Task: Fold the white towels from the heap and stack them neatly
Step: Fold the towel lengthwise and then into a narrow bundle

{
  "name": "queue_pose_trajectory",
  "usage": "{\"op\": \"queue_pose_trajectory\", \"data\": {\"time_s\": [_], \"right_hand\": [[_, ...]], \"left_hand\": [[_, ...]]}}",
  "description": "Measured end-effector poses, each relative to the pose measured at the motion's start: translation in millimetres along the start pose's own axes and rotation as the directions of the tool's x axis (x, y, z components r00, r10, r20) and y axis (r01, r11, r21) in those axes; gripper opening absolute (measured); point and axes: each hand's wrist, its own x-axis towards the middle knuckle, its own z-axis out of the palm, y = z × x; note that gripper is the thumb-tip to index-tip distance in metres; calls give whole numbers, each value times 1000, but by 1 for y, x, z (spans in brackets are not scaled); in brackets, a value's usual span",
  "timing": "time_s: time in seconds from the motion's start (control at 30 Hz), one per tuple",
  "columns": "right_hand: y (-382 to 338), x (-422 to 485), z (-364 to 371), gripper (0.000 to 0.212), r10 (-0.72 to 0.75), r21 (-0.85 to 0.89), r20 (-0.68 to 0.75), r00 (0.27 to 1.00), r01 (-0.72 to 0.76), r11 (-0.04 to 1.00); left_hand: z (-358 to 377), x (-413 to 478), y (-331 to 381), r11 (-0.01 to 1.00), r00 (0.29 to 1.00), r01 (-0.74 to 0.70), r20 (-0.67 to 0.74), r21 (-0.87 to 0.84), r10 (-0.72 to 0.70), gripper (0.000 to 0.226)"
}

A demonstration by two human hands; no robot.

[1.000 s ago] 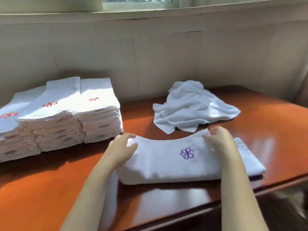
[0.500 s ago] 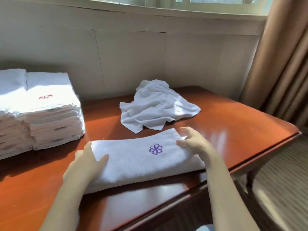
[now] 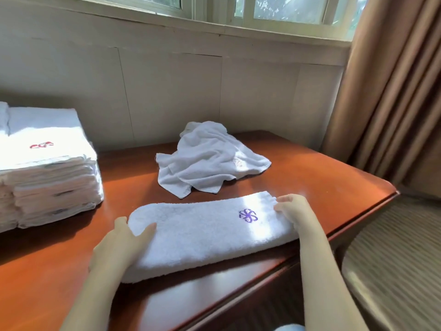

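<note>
A white towel with a purple emblem [image 3: 202, 235] lies folded into a long strip near the front edge of the wooden table [image 3: 310, 182]. My left hand [image 3: 119, 244] grips its left end, thumb on top. My right hand [image 3: 293, 211] pinches its right end beside the emblem. Behind the strip sits the heap, one crumpled white towel [image 3: 210, 161]. A tall stack of folded white towels with red emblems [image 3: 47, 168] stands at the far left, partly cut off by the frame.
The table's right corner [image 3: 391, 194] is close to my right hand. A brown curtain [image 3: 393, 91] hangs at the right, with a striped seat [image 3: 393, 271] below it. A panelled wall [image 3: 179, 96] and window run behind the table.
The flap that stuck out past my right hand is gone, and the strip now ends at that hand. My left hand has moved round the left end. The view has swung right.
</note>
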Motion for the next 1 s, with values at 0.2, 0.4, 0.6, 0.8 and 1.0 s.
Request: {"op": "queue_pose_trajectory", "data": {"time_s": [0.2,0.4,0.6,0.8,1.0], "right_hand": [[15,9,-15,20,132,291,-75,988,-105,951],[23,12,-10,13,-43,-84,-180,983,28,996],[28,13,-15,6,-56,25,-185,981,62,998],[27,15,-22,17,151,450,-78,985,-101,887],[30,20,-15,15,131,390,-194,972,-46,919]], "left_hand": [[-2,5,-5,996,998,7,63,-92,-1,89],[1,2,-2,1000,999,-10,41,-14,11,84],[-2,-2,-1,980,983,14,182,-199,23,83],[-5,-14,9,871,951,140,309,-472,14,79],[-7,-18,18,872,956,176,291,-457,-41,95]]}}
